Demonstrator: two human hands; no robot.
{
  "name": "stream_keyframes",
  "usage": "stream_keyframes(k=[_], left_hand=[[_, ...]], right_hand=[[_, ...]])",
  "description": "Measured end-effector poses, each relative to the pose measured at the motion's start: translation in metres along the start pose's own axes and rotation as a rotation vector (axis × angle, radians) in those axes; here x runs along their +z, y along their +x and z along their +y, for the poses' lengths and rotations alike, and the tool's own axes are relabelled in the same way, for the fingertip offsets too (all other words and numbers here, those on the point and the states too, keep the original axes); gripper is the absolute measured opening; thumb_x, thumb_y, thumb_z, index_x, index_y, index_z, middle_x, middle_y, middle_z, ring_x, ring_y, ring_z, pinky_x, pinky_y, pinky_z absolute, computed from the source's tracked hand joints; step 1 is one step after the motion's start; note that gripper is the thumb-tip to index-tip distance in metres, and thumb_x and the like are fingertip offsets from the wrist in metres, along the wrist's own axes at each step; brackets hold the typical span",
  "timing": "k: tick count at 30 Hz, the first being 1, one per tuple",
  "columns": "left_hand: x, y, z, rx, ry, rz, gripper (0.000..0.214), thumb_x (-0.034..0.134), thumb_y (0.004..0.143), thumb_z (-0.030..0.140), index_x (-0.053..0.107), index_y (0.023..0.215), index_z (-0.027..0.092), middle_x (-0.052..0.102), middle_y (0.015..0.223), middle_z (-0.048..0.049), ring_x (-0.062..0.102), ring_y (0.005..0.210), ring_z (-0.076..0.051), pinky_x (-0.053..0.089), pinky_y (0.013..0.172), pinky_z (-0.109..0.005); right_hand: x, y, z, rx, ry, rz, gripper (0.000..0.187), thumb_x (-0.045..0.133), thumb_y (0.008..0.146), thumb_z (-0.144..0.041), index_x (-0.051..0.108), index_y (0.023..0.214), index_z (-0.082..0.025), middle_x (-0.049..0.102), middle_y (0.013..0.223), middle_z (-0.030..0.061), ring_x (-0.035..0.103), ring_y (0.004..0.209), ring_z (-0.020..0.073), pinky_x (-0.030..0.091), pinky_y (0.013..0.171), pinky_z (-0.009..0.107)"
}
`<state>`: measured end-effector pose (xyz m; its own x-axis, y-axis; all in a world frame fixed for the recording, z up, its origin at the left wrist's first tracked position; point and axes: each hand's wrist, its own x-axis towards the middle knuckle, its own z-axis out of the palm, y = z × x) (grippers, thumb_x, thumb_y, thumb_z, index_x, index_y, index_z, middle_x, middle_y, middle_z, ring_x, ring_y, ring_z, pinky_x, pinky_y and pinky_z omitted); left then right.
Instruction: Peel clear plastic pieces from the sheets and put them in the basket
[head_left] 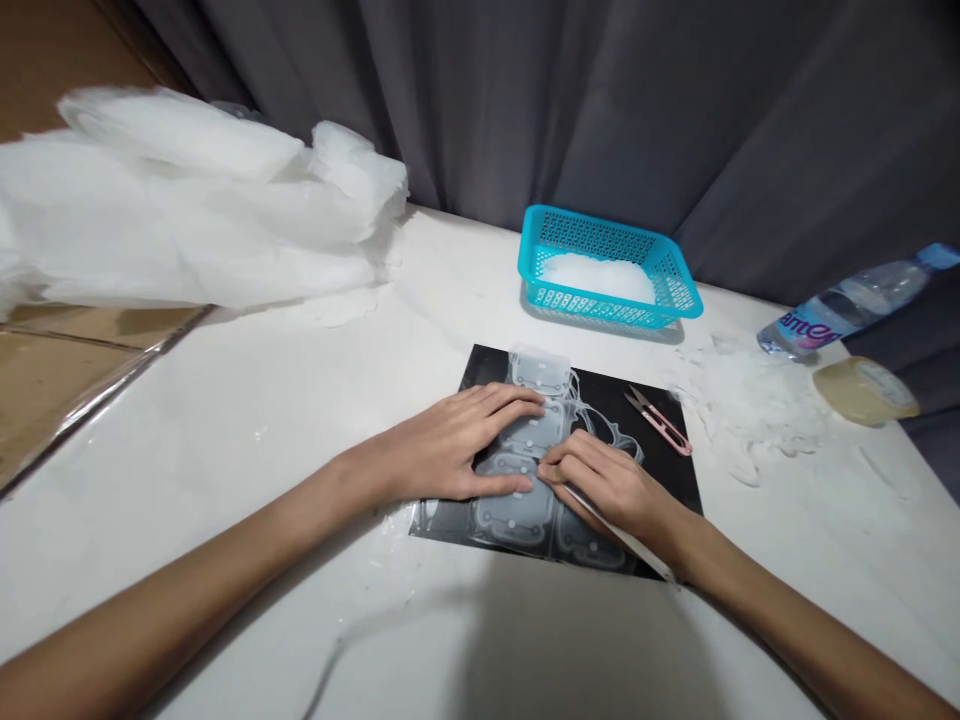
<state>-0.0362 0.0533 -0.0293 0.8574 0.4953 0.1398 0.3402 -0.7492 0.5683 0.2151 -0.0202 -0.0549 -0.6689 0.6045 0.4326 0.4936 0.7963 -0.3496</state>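
Note:
A translucent plastic sheet [517, 515] with rounded rectangular shapes and small dots lies on a black board [660, 490]. My left hand [465, 440] rests flat over it, thumb and fingers spread, pressing the sheet. My right hand [600, 475] is pinched around a slim, pale stick-like tool [630, 543], its front end down at the edge between the shapes. The tool's tip is hidden by the fingers. Thin loose strips of clear film [611, 432] curl beyond my right hand. Pink-handled thread snips [661, 422] lie on the board's right side.
At the back stands a turquoise basket [607, 310] holding white translucent pieces. Film scraps [750, 400] lie to the right, beside a tape roll [862, 390] and a tilted water bottle [840, 310]. A large heap of white plastic sheets [187, 220] fills the back left, near cardboard [82, 370].

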Motion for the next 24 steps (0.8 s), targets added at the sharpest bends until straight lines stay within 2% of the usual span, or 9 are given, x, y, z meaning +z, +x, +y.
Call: stream_keyframes(k=[7, 15, 18, 24], left_hand=[[0.0, 0.001, 0.0, 0.007, 0.006, -0.02, 0.067, 0.064, 0.096, 0.061, 0.05, 0.148, 0.021, 0.052, 0.156, -0.0157, 0.051, 0.141, -0.035, 0.042, 0.117, -0.05], [0.001, 0.0, -0.001, 0.0, 0.012, -0.025, 0.071, 0.064, 0.094, 0.064, 0.049, 0.149, 0.021, 0.051, 0.157, -0.0163, 0.051, 0.141, -0.036, 0.042, 0.116, -0.05], [0.0, 0.0, 0.0, -0.009, -0.005, -0.03, 0.072, 0.065, 0.094, 0.064, 0.05, 0.149, 0.02, 0.051, 0.156, -0.0169, 0.052, 0.141, -0.037, 0.043, 0.116, -0.051], [0.0, 0.0, -0.001, -0.001, -0.01, -0.022, 0.072, 0.065, 0.094, 0.063, 0.049, 0.151, 0.021, 0.051, 0.156, -0.0163, 0.051, 0.141, -0.037, 0.042, 0.116, -0.048]], right_hand=[[0.008, 0.003, 0.005, -0.006, 0.018, -0.068, 0.018, 0.045, 0.106, -0.012, 0.061, 0.106, -0.021, 0.067, 0.106, 0.0102, 0.063, 0.098, 0.0213, 0.054, 0.08, 0.032], [-0.019, 0.017, -0.005, 0.112, 0.285, -0.012, 0.007, 0.056, 0.104, -0.015, 0.059, 0.103, -0.02, 0.068, 0.098, 0.0065, 0.064, 0.094, 0.0189, 0.055, 0.085, 0.033], [-0.015, 0.019, -0.004, 0.108, 0.303, 0.041, 0.006, 0.06, 0.102, -0.015, 0.061, 0.103, -0.02, 0.069, 0.098, 0.0063, 0.064, 0.094, 0.0198, 0.055, 0.087, 0.036], [-0.004, 0.014, 0.001, 0.083, 0.277, 0.037, 0.01, 0.061, 0.1, -0.012, 0.061, 0.106, -0.02, 0.069, 0.1, 0.0072, 0.064, 0.097, 0.0207, 0.055, 0.087, 0.036]])
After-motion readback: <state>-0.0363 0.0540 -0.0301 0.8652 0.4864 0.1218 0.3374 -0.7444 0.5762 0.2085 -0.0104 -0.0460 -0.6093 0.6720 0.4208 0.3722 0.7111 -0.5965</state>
